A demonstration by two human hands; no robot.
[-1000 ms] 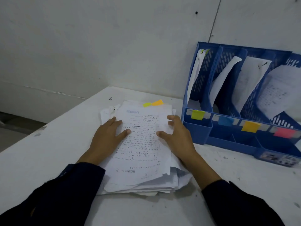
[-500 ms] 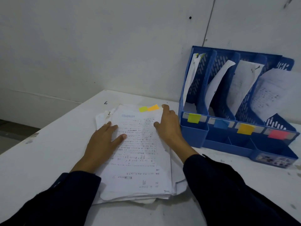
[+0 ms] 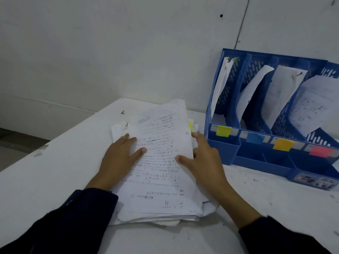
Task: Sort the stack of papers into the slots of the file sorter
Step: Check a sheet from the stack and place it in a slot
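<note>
At centre frame a person's left hand [image 3: 121, 156] lies flat, fingers straight, on the stack of papers [image 3: 157, 180] resting on the white table [image 3: 45, 180]. Half a second ago the top sheet [image 3: 161, 136] lay flat; now its far edge has lifted off the pile, raised by the right hand [image 3: 203, 160], whose thumb presses the sheet's face while its fingers curl under the right edge, gripping it. That suggests one page is being peeled away for filing. A yellow tab [image 3: 191, 126] peeks out beneath. At right stands the blue file sorter [image 3: 256, 158], each of its four slots already holding paper, marked along the front by yellow-green [image 3: 223, 131], blue [image 3: 254, 138], orange [image 3: 283, 144] and pink [image 3: 322, 151] sticky notes. The printed text on the sheets is too small to read.
</note>
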